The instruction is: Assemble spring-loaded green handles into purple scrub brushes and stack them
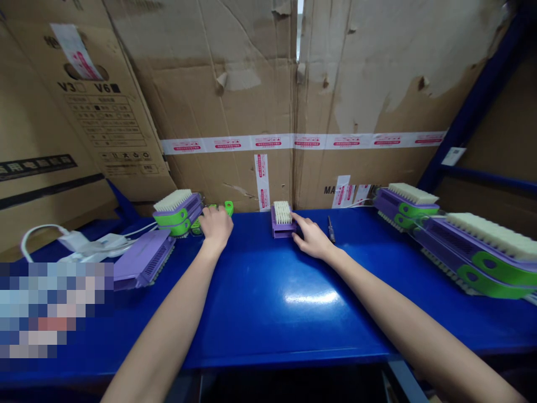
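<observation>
My left hand (216,225) is at the back left of the blue table, its fingers curled down over green plastic handle pieces (229,207). The fingertips are hidden behind the hand. At the back middle, a small purple brush head (282,221) lies with its cream bristles up. My right hand (312,236) grips its right side, thumb near the front corner and index finger farther back. Just right of that hand lies a dark screwdriver (331,229). Close to my left hand sit stacked purple-and-green brushes (178,212).
A purple brush head (145,258) lies bristles down at the left, by a white charger with cable (90,244). More brush stacks (482,252) stand at the right. Cardboard sheets (226,101) wall the back, and a blue frame post (465,101) rises at the right.
</observation>
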The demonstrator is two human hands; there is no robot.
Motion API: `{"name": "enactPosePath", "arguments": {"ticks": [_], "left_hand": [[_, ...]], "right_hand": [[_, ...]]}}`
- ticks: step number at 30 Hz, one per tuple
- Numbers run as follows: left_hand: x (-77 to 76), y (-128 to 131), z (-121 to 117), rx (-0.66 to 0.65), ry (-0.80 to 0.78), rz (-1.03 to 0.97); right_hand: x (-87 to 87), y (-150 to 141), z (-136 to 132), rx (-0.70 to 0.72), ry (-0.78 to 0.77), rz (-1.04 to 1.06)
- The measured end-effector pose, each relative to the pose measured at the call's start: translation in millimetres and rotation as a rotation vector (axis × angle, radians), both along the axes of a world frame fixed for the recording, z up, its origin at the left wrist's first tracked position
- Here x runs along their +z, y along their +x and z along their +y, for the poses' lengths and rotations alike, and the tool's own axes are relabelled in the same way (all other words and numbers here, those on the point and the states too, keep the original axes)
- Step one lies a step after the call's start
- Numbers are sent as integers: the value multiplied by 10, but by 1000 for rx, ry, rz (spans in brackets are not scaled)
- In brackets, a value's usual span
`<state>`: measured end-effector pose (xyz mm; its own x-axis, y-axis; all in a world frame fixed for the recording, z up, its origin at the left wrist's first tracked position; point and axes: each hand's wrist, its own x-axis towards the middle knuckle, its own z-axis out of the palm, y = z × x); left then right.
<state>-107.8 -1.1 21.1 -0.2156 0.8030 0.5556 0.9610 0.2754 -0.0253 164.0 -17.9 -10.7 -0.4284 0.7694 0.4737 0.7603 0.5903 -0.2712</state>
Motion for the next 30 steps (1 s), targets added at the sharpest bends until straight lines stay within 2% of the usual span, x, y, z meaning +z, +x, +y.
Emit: {"name": "enactPosePath", "arguments": {"ticks": [4, 9, 18, 26, 30], "left_hand": [[-21, -139, 26, 81, -49, 16], [-54, -201, 38, 80, -100, 31], [-68, -241, 45, -21, 24, 59], [53, -170, 5, -49, 86, 77], [96, -94, -19, -127, 162, 141]], "right_hand": [[5, -3, -6, -4, -4, -6], [13, -6, -15, -5, -14, -14], [-14, 5, 10, 2, -4, -1], [-4, -2, -6, -3, -10, -7], [4, -3, -10, -14, 1, -17]]}}
